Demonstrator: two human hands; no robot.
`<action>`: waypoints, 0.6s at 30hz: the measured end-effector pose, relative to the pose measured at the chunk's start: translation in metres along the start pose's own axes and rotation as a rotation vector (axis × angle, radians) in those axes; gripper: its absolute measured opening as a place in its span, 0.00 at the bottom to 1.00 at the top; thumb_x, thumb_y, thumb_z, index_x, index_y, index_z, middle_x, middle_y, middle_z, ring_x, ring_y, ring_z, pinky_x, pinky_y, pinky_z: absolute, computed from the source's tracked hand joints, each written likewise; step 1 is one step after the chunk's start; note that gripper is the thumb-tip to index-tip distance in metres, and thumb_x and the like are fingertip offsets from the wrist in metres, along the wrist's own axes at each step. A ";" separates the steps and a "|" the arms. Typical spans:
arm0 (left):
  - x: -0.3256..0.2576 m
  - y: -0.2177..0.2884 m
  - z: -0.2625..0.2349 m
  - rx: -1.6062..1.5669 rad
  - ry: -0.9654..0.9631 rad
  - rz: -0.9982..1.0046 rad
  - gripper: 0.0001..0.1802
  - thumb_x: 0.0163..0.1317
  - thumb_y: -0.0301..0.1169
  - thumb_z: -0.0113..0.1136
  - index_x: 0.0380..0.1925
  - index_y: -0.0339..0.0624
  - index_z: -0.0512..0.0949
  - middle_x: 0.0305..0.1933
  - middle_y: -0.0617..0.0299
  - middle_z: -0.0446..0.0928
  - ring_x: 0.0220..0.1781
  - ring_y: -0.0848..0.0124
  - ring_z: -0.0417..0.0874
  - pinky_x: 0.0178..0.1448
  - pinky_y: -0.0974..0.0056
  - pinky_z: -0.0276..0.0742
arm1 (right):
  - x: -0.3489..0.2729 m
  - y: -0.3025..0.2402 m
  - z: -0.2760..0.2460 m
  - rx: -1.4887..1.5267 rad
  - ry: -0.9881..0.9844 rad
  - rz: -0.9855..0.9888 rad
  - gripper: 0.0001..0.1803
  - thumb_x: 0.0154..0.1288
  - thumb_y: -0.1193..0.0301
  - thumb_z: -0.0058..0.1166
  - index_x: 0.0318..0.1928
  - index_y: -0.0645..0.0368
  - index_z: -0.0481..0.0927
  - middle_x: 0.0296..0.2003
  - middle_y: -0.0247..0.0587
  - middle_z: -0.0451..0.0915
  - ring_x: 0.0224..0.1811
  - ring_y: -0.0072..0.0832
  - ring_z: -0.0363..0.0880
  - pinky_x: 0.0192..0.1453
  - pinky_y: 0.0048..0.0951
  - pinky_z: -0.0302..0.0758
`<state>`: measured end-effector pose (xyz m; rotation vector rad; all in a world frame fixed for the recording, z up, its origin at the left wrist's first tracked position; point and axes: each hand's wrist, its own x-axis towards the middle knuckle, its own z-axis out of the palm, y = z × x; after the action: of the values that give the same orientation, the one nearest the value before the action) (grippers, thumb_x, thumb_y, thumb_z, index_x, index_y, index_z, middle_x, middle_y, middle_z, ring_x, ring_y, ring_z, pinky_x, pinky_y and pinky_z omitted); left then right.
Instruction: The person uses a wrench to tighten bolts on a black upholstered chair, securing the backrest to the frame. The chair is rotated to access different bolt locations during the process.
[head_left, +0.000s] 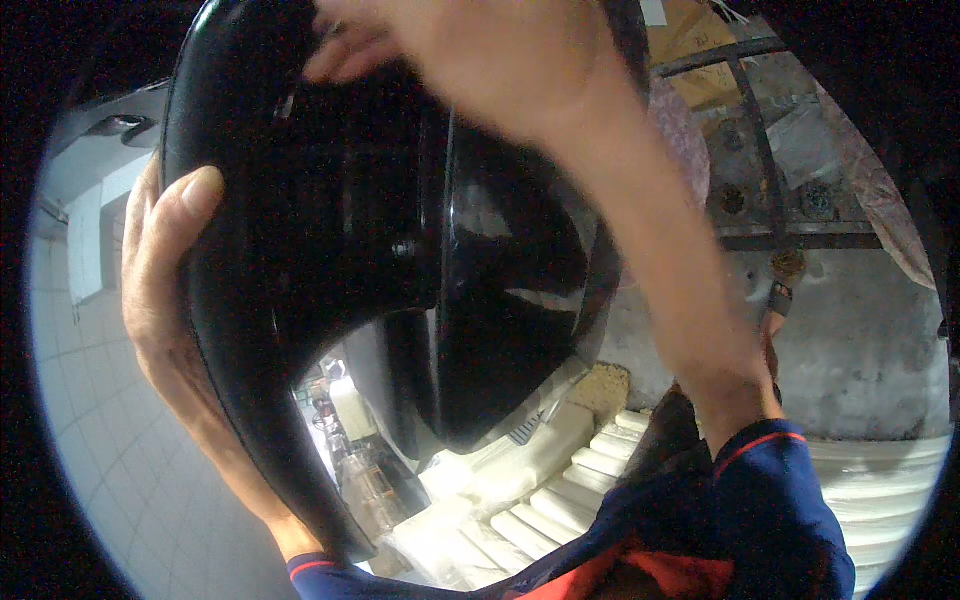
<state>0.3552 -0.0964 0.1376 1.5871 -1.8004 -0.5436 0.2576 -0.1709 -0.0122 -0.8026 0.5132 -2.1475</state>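
A large, glossy black moulded panel (330, 220) with a curved rim stands upright close in front of me. My left hand (165, 245) holds its left edge, with the thumb on the near face and the fingers around the outside. Across the top of the panel reaches my right hand (480, 60), its fingers over the dark surface. Motion smears those fingers and the upper edge cuts off part of the hand, so I cannot make out whether it grips or touches anything. A ridge and a lighter reflection run down the panel's right part.
White tiled wall (110, 420) rises at the left. Below lie several pale, wrapped long pieces (540, 520) in rows. At the right are a dark metal frame (760, 150), a brown cardboard box (695, 50) and a grey panel (860, 340). Small bottle-like objects (365, 480) show through the panel's gap.
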 end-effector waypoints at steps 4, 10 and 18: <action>-0.002 0.002 0.017 -0.030 0.009 0.002 0.30 0.63 0.41 0.65 0.60 0.32 0.78 0.49 0.47 0.83 0.48 0.61 0.85 0.57 0.59 0.83 | 0.006 -0.020 -0.030 0.080 -0.043 -0.141 0.14 0.73 0.74 0.54 0.31 0.72 0.84 0.27 0.49 0.86 0.33 0.32 0.92 0.37 0.30 0.90; -0.007 0.013 -0.004 0.082 0.026 0.037 0.31 0.64 0.42 0.65 0.61 0.30 0.77 0.51 0.46 0.82 0.51 0.59 0.85 0.59 0.58 0.82 | -0.052 -0.009 0.019 -0.144 0.314 -0.294 0.04 0.60 0.75 0.66 0.28 0.57 0.83 0.27 0.44 0.84 0.30 0.43 0.87 0.34 0.40 0.79; -0.001 0.002 0.000 0.016 -0.046 0.073 0.27 0.69 0.40 0.61 0.60 0.32 0.77 0.53 0.48 0.83 0.53 0.63 0.86 0.60 0.61 0.82 | -0.094 0.003 0.042 -0.107 0.289 -0.478 0.16 0.54 0.83 0.66 0.44 0.63 0.80 0.46 0.53 0.81 0.40 0.46 0.86 0.40 0.39 0.83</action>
<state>0.3534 -0.0946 0.1386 1.5240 -1.8936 -0.5374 0.3351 -0.1043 -0.0192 -0.7283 0.6366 -2.7221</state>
